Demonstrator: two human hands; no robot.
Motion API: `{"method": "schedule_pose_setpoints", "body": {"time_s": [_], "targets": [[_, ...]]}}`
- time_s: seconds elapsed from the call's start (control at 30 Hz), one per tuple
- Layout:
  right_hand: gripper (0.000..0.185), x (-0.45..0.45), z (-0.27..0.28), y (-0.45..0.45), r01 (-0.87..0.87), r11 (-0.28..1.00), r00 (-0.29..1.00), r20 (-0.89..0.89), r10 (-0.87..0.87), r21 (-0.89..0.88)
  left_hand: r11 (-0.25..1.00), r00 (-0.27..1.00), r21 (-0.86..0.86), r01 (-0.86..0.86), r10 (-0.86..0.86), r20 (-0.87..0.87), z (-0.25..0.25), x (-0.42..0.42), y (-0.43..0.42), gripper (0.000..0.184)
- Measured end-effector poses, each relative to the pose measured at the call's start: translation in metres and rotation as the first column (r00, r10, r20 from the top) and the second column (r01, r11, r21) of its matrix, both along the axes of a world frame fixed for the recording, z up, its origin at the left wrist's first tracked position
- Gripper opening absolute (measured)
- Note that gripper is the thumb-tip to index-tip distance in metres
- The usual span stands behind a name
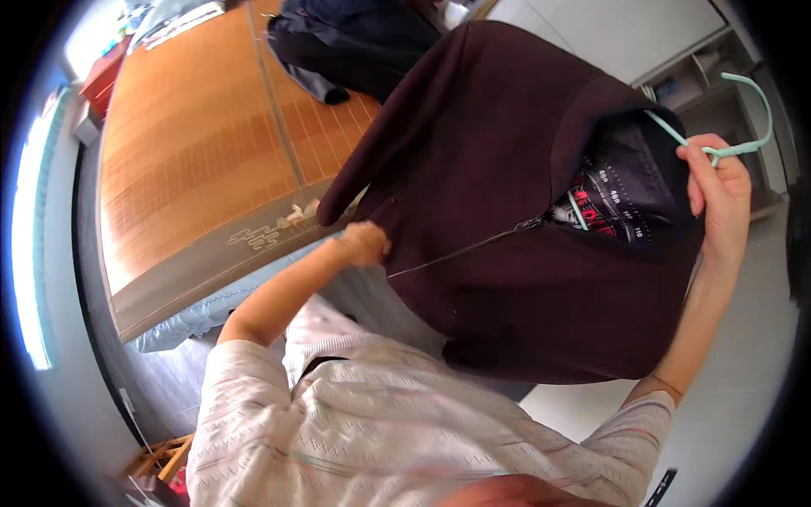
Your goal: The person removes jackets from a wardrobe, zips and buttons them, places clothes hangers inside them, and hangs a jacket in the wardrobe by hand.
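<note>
presently, jacket (498,160), two o'clock: on its hanger (743,149), zipped nearly to the collar (570,139), hook (770,114) unhung. right hand (718,190), three o'clock, closed on hanger; left hand (367,243), nine o'clock, curled by hem (414,296), grip unclear.

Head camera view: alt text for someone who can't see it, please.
A dark maroon zip jacket hangs on a mint-green hanger held in a person's right hand, the left hand near its hem. Beyond, dark clothes lie on a brown mat.
</note>
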State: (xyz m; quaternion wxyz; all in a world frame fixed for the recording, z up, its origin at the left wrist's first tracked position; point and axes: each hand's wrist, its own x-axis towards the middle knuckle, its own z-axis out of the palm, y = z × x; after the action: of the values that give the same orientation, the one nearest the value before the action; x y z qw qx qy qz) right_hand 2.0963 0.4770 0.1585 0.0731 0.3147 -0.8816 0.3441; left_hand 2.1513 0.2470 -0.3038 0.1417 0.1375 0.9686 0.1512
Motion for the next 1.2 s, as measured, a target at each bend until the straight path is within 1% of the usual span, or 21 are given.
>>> {"method": "schedule_pose_setpoints", "body": {"time_s": [0.03,0.07,0.1,0.13,0.17,0.23,0.27,0.37,0.47,0.53,0.67,0.73,0.77,0.97,1.1,1.17,1.2], "targets": [[0.017,-0.004,-0.004,0.009,0.032,0.999,0.998,-0.045,-0.032,0.014,0.994,0.994,0.067,-0.086,0.091,-0.066,0.014,-0.009,-0.009,0.014],[0.018,0.002,-0.012,0.042,0.064,0.998,0.998,-0.022,-0.064,0.006,0.925,0.948,0.278,-0.257,0.297,-0.112,0.062,-0.014,-0.004,0.01],[0.018,0.006,-0.014,0.049,0.089,0.996,0.996,-0.003,-0.089,0.022,0.795,0.842,0.589,-0.143,0.41,-0.349,0.059,-0.031,-0.01,0.008],[0.018,0.007,-0.015,0.054,0.105,0.994,0.994,0.011,-0.105,0.032,0.67,0.755,0.72,-0.183,0.565,-0.334,0.091,-0.044,-0.006,0.012],[0.018,0.008,-0.02,0.06,0.13,0.991,0.991,0.032,-0.13,0.011,0.538,0.69,0.821,-0.193,0.669,-0.277,0.108,-0.061,-0.002,0.011],[0.018,0.009,-0.024,0.067,0.189,0.982,0.982,0.021,-0.188,-0.004,0.457,0.665,0.877,-0.147,0.703,-0.254,0.137,-0.088,0.01,0.011],[0.018,0.009,-0.025,0.07,0.221,0.975,0.975,0.014,-0.221,-0.009,0.412,0.655,0.903,-0.122,0.717,-0.238,0.142,-0.101,0.018,0.011],[0.018,0.002,-0.026,0.08,0.308,0.951,0.951,-0.037,-0.308,0.0,0.192,0.699,0.981,-0.019,0.704,-0.124,0.132,-0.142,0.043,0.016],[0.017,-0.006,-0.021,0.089,0.351,0.935,0.936,-0.02,-0.351,0.055,0.013,0.802,1.0,-0.012,0.598,0.002,0.124,-0.176,0.061,0.02],[0.017,-0.012,-0.025,0.082,0.409,0.908,0.912,-0.06,-0.405,0.086,0.057,0.793,0.998,0.04,0.606,-0.066,0.123,-0.194,0.064,0.021],[0.017,-0.018,-0.018,0.084,0.5,0.865,0.865,-0.088,-0.495,0.05,0.167,0.785,0.979,0.12,0.587,-0.197,0.161,-0.218,0.078,0.023],[0.017,-0.019,-0.012,0.087,0.532,0.845,0.846,-0.079,-0.528,0.052,0.194,0.776,0.969,0.151,0.584,-0.238,0.172,-0.236,0.087,0.021],[0.017,0.012,-0.027,0.037,0.562,0.823,0.827,-0.089,-0.555,0.088,0.17,0.781,0.97,0.174,0.576,-0.241,0.152,-0.214,0.052,0.02],[0.018,0.02,-0.031,0.042,0.606,0.793,0.795,-0.082,-0.601,0.058,0.296,0.746,0.926,0.236,0.555,-0.368,0.167,-0.241,0.07,0.012],[0.019,0.023,-0.033,0.043,0.668,0.739,0.742,-0.163,-0.65,0.09,0.341,0.723,0.904,0.256,0.553,-0.414,0.169,-0.259,0.081,0.011],[0.019,0.024,-0.034,0.036,0.673,0.737,0.734,-0.182,-0.654,0.066,0.354,0.715,0.897,0.265,0.552,-0.429,0.172,-0.261,0.084,0.008],[0.019,0.024,-0.034,0.034,0.675,0.736,0.731,-0.188,-0.657,0.055,0.39,0.691,0.875,0.288,0.548,-0.472,0.171,-0.261,0.085,0.008]]}}
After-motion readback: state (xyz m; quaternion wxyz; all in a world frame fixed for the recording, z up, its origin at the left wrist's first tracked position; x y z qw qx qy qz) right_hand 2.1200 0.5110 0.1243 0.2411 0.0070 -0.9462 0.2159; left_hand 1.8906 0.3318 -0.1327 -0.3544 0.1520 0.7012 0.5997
